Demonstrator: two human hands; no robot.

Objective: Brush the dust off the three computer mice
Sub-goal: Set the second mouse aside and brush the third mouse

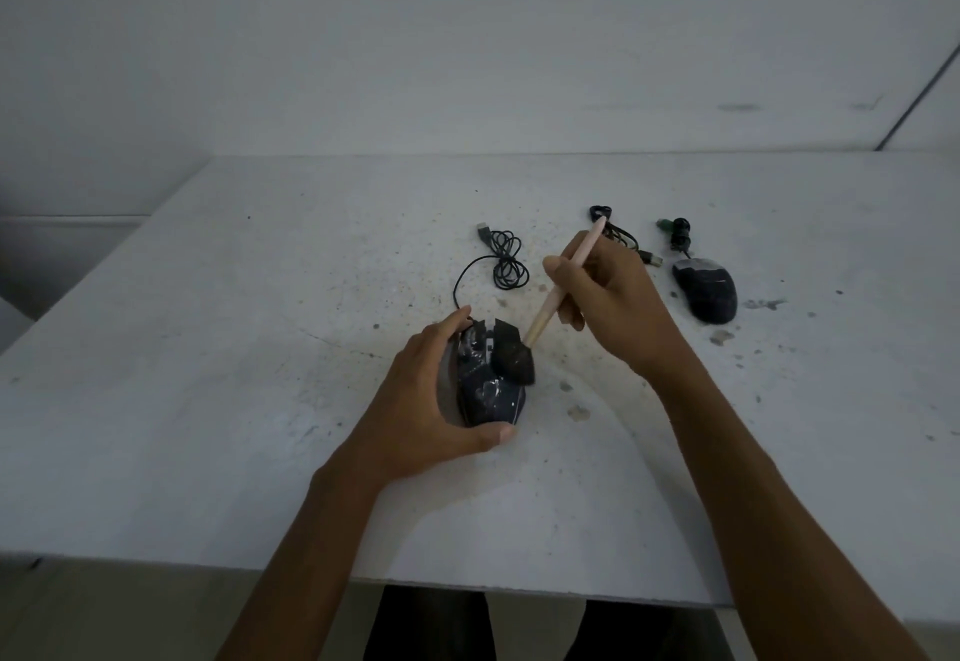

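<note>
A black angular mouse (485, 390) lies on the white table (208, 348), and my left hand (426, 400) grips it from the left side, thumb at its near end. My right hand (608, 307) holds a brush by its pale wooden handle (566, 278); the dark bristle head (514, 361) rests on the mouse's right front. A second dark, dusty mouse (706, 290) lies to the right, untouched. Behind my right hand a bundled cable with a plug (631, 239) shows; whatever it leads to is hidden by the hand.
The held mouse's thin cable (506, 260) coils behind it and ends in a USB plug. A green-plugged cable (678, 234) lies behind the right mouse. Specks and stains dot the tabletop. The table's near edge runs just below my forearms; a wall stands behind.
</note>
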